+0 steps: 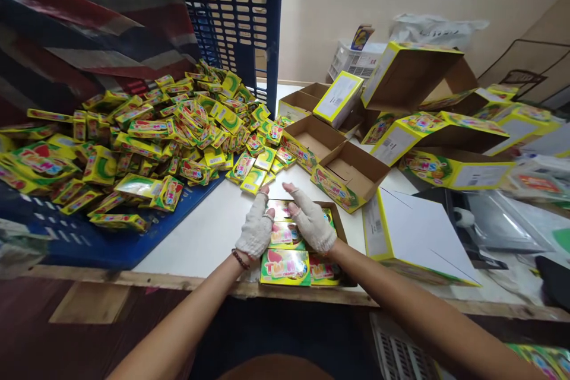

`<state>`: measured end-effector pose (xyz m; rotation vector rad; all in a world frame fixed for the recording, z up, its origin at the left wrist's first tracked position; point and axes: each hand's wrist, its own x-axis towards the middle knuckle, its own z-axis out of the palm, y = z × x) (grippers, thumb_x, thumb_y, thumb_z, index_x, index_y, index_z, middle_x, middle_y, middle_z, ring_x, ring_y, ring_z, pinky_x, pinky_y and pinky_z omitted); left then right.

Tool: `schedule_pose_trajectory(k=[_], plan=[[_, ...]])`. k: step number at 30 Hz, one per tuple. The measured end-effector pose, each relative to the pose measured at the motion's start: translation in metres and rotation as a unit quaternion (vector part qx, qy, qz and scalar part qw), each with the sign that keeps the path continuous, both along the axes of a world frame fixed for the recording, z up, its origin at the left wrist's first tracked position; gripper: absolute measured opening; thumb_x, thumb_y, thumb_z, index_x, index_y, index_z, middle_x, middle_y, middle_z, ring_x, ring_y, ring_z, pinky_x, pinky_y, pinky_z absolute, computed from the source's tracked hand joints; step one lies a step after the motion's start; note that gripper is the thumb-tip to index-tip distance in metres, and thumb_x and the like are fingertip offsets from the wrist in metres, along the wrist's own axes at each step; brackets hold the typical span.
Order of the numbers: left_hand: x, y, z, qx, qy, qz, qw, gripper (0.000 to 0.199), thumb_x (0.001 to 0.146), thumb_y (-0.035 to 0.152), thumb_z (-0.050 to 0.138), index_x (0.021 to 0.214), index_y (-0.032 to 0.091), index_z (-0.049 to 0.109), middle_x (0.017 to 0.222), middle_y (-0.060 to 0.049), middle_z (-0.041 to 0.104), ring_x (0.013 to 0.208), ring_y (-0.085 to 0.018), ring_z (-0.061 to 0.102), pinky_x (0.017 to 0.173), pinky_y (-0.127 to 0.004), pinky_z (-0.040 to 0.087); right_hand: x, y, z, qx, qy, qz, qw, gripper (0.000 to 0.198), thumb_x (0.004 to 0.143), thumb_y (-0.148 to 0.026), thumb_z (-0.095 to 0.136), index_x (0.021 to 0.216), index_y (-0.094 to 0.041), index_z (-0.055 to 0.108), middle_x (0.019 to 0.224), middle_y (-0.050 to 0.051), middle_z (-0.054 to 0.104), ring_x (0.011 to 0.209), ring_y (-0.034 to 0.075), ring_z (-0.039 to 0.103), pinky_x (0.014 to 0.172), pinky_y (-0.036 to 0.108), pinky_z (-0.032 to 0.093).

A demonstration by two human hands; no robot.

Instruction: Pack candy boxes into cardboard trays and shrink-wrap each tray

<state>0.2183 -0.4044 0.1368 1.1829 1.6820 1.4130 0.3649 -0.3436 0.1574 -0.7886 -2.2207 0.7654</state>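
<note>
Holding left hand (255, 227), in a pale glove with bare fingertips, along the left side of a shallow open carton (341, 227) at six o'clock, fingers nearly straight and pointing toward twelve, thumb just beside the boxes, apparently gripping nothing. Wearing a dark beaded bracelet (240, 259) on that wrist. Holding right hand (313, 224), gloved alike, over the far right of the same carton, fingers loosely stretched toward eleven, grasping nothing visible; cannot tell how firmly touching the packed boxes (285, 267) beneath. Packed flat in rows, bright lettering upward, two side by side in the row nearest six o'clock; partly hidden under the right hand farther in. Strewn on the white table (191, 237), at twelve o'clock from the left hand: a few loose boxes (255, 180), running on into a large heap (146, 127) of the same kind between nine and ten. Heaped in a blue crate (272, 24), seemingly tipped, with a striped cloth (98, 29) inside. Set just past the packed carton, toward one o'clock from the right hand: two open cartons (350, 171) with brown insides. Lying at four o'clock, an upturned carton (421, 237) with a white base; at one, a white basket (354, 60); at two, a plastic bag (434, 29).
</note>
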Motion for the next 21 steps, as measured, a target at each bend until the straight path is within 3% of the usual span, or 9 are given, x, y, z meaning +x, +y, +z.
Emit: schedule_pose_trajectory(k=[4, 8, 10, 12, 15, 17, 21], plan=[[0.003, -0.010, -0.008, -0.001, -0.060, 0.008, 0.998, 0.054, 0.087, 0.034, 0.049, 0.139, 0.020, 0.047, 0.149, -0.007, 0.047, 0.138, -0.021, 0.043, 0.117, -0.036, 0.032, 0.015, -0.029, -0.015, 0.037, 0.002, -0.027, 0.999, 0.062, 0.098, -0.046, 0.037, 0.151, -0.014, 0.031, 0.156, 0.015, 0.032, 0.148, 0.028, 0.020, 0.118, 0.052, 0.025], [0.000, -0.006, -0.008, 0.021, -0.060, 0.003, 0.998, 0.045, 0.091, 0.039, 0.044, 0.130, 0.020, 0.053, 0.137, -0.008, 0.057, 0.129, -0.019, 0.052, 0.110, -0.034, 0.040, 0.007, -0.046, -0.020, 0.079, -0.096, -0.043, 0.991, 0.061, 0.093, -0.042, 0.047, 0.145, -0.011, 0.042, 0.155, 0.019, 0.032, 0.149, 0.038, 0.006, 0.115, 0.063, 0.023], [-0.013, 0.009, -0.003, -0.012, 0.013, 0.015, 1.000, 0.038, 0.094, 0.038, 0.037, 0.122, 0.021, 0.057, 0.125, -0.007, 0.064, 0.120, -0.018, 0.057, 0.104, -0.032, 0.045, 0.001, -0.047, -0.013, 0.078, -0.159, -0.043, 0.983, 0.058, 0.090, -0.037, 0.054, 0.142, -0.010, 0.048, 0.154, 0.020, 0.034, 0.147, 0.042, 0.007, 0.114, 0.064, 0.025], [-0.031, 0.030, 0.002, -0.048, 0.098, 0.053, 0.993, 0.032, 0.090, 0.037, 0.045, 0.114, 0.021, 0.059, 0.121, -0.009, 0.064, 0.120, -0.022, 0.056, 0.104, -0.036, 0.044, -0.004, -0.047, -0.004, 0.074, -0.206, -0.043, 0.975, 0.057, 0.088, -0.034, 0.057, 0.140, -0.011, 0.052, 0.153, 0.021, 0.035, 0.146, 0.045, 0.012, 0.113, 0.064, 0.026], [-0.056, 0.060, 0.005, -0.069, 0.150, 0.099, 0.981, 0.039, 0.065, 0.029, 0.072, 0.101, 0.018, 0.062, 0.128, -0.014, 0.055, 0.129, -0.035, 0.046, 0.110, -0.047, 0.037, -0.005, -0.046, 0.003, 0.076, -0.227, -0.048, 0.970, 0.056, 0.087, -0.034, 0.058, 0.137, -0.010, 0.055, 0.152, 0.021, 0.037, 0.144, 0.045, 0.018, 0.113, 0.062, 0.028], [-0.067, 0.070, 0.005, -0.070, 0.155, 0.108, 0.980, 0.042, 0.056, 0.023, 0.076, 0.096, 0.019, 0.063, 0.130, -0.015, 0.053, 0.130, -0.039, 0.043, 0.111, -0.050, 0.034, -0.002, -0.046, 0.000, 0.085, -0.215, -0.053, 0.971, 0.055, 0.087, -0.034, 0.058, 0.136, -0.009, 0.055, 0.150, 0.021, 0.040, 0.144, 0.043, 0.022, 0.112, 0.061, 0.031], [-0.071, 0.059, 0.010, -0.035, 0.117, 0.105, 0.987, 0.034, 0.075, 0.036, 0.064, 0.103, 0.018, 0.064, 0.120, -0.016, 0.061, 0.118, -0.033, 0.055, 0.106, -0.049, 0.040, 0.005, -0.039, -0.006, 0.124, -0.107, -0.083, 0.983, 0.053, 0.090, -0.035, 0.052, 0.137, -0.011, 0.053, 0.143, 0.019, 0.050, 0.141, 0.037, 0.033, 0.111, 0.058, 0.034]])
